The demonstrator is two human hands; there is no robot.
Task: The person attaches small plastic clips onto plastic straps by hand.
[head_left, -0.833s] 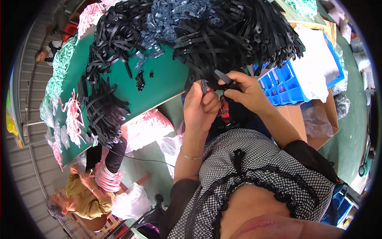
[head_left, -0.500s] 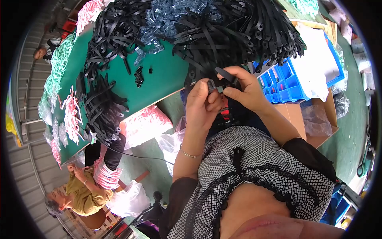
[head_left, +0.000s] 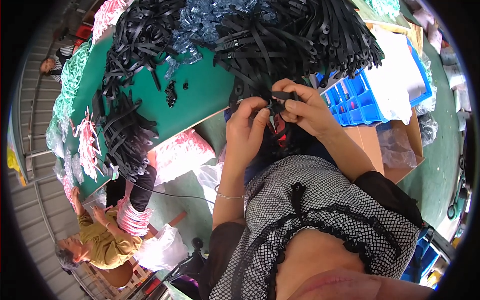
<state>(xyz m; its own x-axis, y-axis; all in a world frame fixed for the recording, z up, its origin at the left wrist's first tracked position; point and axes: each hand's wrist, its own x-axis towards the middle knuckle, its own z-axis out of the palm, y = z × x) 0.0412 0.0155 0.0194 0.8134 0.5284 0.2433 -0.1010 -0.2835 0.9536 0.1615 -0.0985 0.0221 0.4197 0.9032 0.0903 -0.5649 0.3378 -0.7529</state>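
Many black straps [head_left: 345,45] crowd the green table [head_left: 202,92] over green floor [head_left: 437,167].

The left hand [head_left: 245,131] lies below and left of its own fingertips, fingers bent inward, the left thumb [head_left: 259,125] slanting up toward the index fingertip. Just right of those fingertips the right hand [head_left: 315,111] curls in, its index finger reaching leftward above the right thumb [head_left: 296,106] in a pinch. The left forearm [head_left: 231,172] rises from below the fingers; the right forearm [head_left: 352,156] slants up from their lower right, wrists farther apart than fingertips
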